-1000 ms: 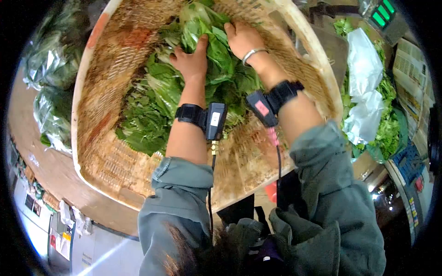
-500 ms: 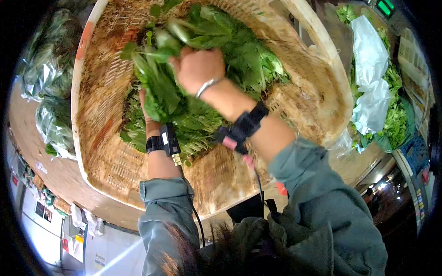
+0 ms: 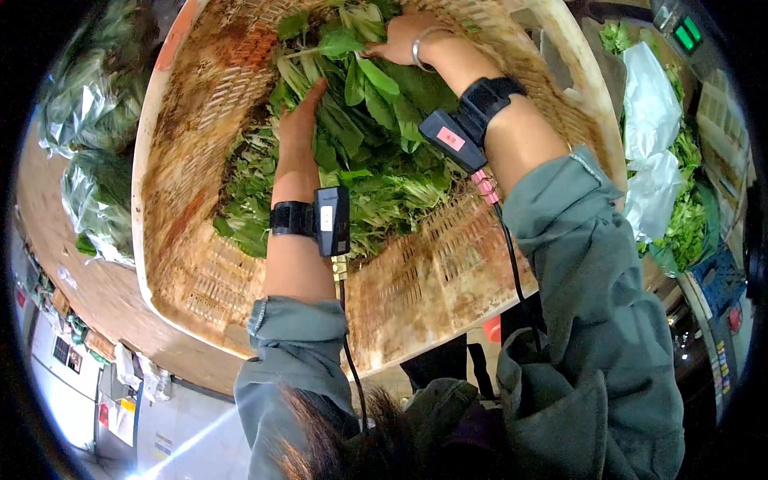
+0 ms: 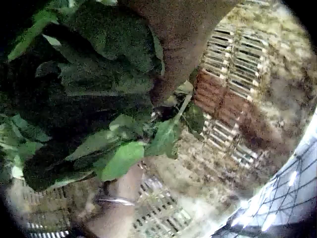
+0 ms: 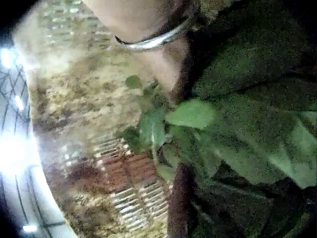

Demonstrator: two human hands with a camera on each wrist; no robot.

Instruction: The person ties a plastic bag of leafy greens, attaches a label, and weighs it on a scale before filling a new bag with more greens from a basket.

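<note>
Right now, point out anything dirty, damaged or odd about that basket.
The basket looks odd for its staining: heavy brown marks cover its pale inner walls, with a reddish patch at the far left, right beside fresh greens. Whether it's dirt or discolouration, I can't tell. I see no clear break.

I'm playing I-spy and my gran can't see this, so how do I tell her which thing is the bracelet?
Start at the big stained basket, then find the right hand by the greens at its far end. The bracelet circles that wrist: a thin, shiny, silvery band, unlike the wide black strap further up the arm.
</note>
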